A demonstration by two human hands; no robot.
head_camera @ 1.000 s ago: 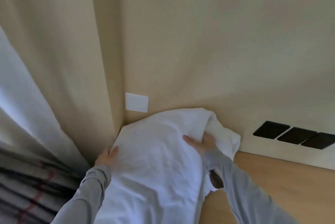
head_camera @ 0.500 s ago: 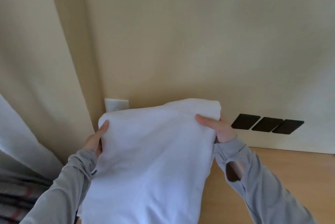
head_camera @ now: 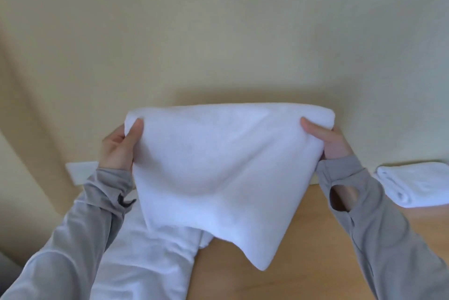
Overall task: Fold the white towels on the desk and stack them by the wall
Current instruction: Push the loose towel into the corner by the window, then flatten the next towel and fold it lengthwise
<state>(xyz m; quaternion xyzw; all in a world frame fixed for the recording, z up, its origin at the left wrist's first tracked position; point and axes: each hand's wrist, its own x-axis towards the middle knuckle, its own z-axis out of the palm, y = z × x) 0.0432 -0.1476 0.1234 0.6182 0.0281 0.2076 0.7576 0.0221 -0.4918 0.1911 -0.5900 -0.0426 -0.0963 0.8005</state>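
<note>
A white towel (head_camera: 218,166) hangs in the air in front of the wall, doubled over along its top edge. My left hand (head_camera: 119,146) pinches its upper left corner with the thumb in front. My right hand (head_camera: 328,139) pinches the upper right corner the same way. The towel's lower part droops to a point above the wooden desk (head_camera: 303,251). More white cloth (head_camera: 145,263) lies loose on the desk under my left arm. A folded white towel (head_camera: 415,185) rests on the desk by the wall at the right edge.
A beige wall (head_camera: 218,32) runs right behind the desk. A white wall plate (head_camera: 80,171) sits low on the wall at the left, partly hidden by my left sleeve.
Both hands lifted the towel off the corner pile and raised it higher, spread wider apart. The view swung right, so the black wall plates went out of sight and the folded towel came in.
</note>
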